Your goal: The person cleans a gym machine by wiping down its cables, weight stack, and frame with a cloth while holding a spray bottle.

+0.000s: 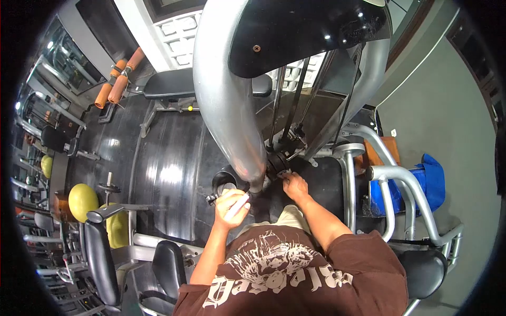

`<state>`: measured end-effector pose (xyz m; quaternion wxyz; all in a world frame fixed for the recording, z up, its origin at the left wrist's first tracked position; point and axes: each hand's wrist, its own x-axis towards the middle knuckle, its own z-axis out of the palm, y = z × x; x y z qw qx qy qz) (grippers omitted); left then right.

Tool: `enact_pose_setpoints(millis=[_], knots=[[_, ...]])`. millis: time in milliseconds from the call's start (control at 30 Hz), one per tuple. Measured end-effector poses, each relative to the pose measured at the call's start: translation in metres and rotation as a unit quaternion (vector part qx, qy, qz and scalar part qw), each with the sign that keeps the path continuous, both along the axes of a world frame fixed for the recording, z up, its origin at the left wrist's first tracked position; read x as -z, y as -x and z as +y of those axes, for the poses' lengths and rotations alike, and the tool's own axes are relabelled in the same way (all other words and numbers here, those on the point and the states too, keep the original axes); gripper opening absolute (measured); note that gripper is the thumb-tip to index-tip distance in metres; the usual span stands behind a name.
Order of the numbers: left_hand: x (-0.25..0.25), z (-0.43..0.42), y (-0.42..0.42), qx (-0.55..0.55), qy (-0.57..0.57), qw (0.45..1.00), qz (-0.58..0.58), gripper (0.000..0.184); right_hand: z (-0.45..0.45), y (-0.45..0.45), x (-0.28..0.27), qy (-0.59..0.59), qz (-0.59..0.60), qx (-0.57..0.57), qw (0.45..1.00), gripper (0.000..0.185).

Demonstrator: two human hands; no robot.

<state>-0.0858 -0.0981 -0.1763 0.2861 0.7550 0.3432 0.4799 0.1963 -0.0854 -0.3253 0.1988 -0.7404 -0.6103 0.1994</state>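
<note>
My left hand (231, 209) is closed around a white, strip-like object (237, 205) whose kind I cannot make out. Just beyond its fingers is a black, cup-shaped part (223, 178) beside the thick silver post. My right hand (296, 186) reaches to the dark lower part of the weight machine, by the black weight stack (276, 163). Its fingers are curled in at the stack's edge, and what they grip is hidden. The silver frame (224, 95) of the machine rises between and above both hands.
A black shield panel (311, 37) hangs overhead on the frame. Silver tube handles (406, 179) and a blue pad (433, 181) stand right. A black bench (168, 84), orange foam rollers (120, 84) and a yellow ball (83, 203) are left. Padded seats (100, 263) stand near my left side.
</note>
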Motion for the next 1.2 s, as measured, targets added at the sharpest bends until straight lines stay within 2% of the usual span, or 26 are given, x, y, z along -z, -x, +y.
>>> enact_pose_setpoints(millis=[67,100,200,233,333,433,533,667,767,867,1000,1067,1133,1200], knots=[[0.001,0.001,0.001,0.002,-0.003,1.0,-0.001,0.016,0.012,-0.004,0.005,-0.07,0.045,0.012,0.996,0.029],[0.002,0.001,0.001,0.003,-0.004,1.0,-0.002,0.016,0.02,-0.002,-0.007,-0.055,0.024,0.005,0.998,0.029],[-0.001,0.001,0.0,0.003,-0.004,1.0,0.001,0.015,0.045,0.009,-0.023,-0.121,0.046,0.01,0.992,0.03],[-0.002,0.001,0.0,0.002,-0.003,1.0,0.001,0.014,0.053,0.009,-0.011,-0.168,-0.004,-0.005,0.986,0.031],[-0.004,-0.001,-0.001,-0.002,0.002,1.0,0.006,0.013,0.061,0.005,0.006,-0.12,-0.032,-0.063,0.99,0.036],[-0.004,-0.001,-0.001,-0.001,0.008,1.0,0.01,0.016,0.044,0.005,0.007,0.026,-0.075,-0.093,0.993,0.049],[-0.003,-0.001,0.0,-0.001,0.004,1.0,0.007,0.016,0.021,0.009,0.0,0.057,-0.08,-0.112,0.989,0.049],[-0.005,-0.002,-0.001,-0.01,0.003,1.0,0.005,0.015,0.009,-0.002,-0.018,0.06,-0.075,-0.171,0.98,0.042],[-0.003,-0.001,0.0,-0.013,0.001,1.0,0.009,0.014,0.032,-0.002,-0.024,-0.029,-0.006,-0.117,0.993,0.038],[-0.003,-0.001,0.0,-0.015,0.001,1.0,0.007,0.014,0.07,0.007,-0.013,-0.091,-0.011,-0.038,0.995,0.035],[-0.005,-0.004,-0.002,-0.019,0.022,1.0,0.011,0.014,0.087,0.016,0.0,0.119,-0.056,-0.038,0.991,0.036],[-0.008,-0.003,-0.006,-0.018,-0.008,1.0,0.014,0.015,0.076,0.024,0.003,0.131,-0.052,-0.053,0.989,0.04],[-0.009,-0.004,-0.008,-0.018,-0.036,0.999,0.016,0.016,0.054,0.031,-0.022,0.147,-0.053,-0.076,0.985,0.04],[-0.008,-0.005,-0.008,-0.021,-0.039,0.999,0.023,0.013,0.045,0.028,-0.02,0.12,-0.036,-0.107,0.986,0.04]])
